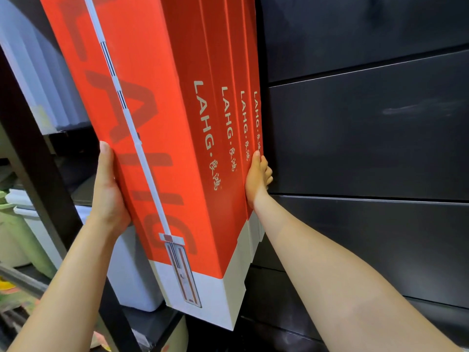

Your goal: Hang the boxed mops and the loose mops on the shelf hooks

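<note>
Risk: squeeze is sideways only, so if either palm slips the mop boxes (177,123) could fan apart or swing. Hooks are out of view up top, so can't tell if they're seated.

L hand (109,189): thumb straight up the near box's left edge, palm flat on it, other fingers hidden behind.

R hand (257,179): thumb on the far box's edge, fingers curled in btwn box and dark wall panels (368,135).

Four red boxes sit side by side btwn the hands. White bin (132,275) sits below L hand.

Each red mop box (203,148) side reads "LAHG" in pale letters.
</note>
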`<state>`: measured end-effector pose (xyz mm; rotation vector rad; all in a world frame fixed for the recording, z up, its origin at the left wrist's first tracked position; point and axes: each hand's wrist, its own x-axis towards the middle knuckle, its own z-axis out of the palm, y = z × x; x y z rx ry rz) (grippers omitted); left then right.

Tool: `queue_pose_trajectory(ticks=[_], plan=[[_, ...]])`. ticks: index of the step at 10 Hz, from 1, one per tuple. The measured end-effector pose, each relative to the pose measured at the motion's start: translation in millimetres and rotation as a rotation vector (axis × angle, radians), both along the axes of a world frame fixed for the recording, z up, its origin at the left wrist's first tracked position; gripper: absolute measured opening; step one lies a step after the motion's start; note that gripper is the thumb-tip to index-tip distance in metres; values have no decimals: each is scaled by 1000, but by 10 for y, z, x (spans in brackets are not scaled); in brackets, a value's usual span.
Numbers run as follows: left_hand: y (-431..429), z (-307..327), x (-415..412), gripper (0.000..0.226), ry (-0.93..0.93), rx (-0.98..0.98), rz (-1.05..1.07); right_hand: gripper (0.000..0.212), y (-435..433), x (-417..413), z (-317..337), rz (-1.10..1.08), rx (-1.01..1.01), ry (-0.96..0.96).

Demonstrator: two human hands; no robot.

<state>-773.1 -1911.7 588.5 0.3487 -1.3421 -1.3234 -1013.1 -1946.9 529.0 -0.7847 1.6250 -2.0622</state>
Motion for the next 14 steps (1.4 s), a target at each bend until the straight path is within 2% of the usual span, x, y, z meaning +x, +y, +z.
queue_pose_trajectory(ticks=[5,7,10,11,13,14], plan=[[-9,-14,24,65,-52,-22,0,65,40,16,18,40,22,-7],[-20,-20,48,66,-75,-12,2,66,140,23,93,36,112,33],[-31,-9,161,59,-137,-46,-92,68,637,130,217,-96,298,37],[-83,-5,233,66,-163,-74,-135,69,811,283,266,-154,321,55],[-108,7,333,56,-220,-60,-150,70,1250,717,332,-273,378,84],[-4,-5,383,75,-306,-133,151,71,1418,992,348,-290,369,129]])
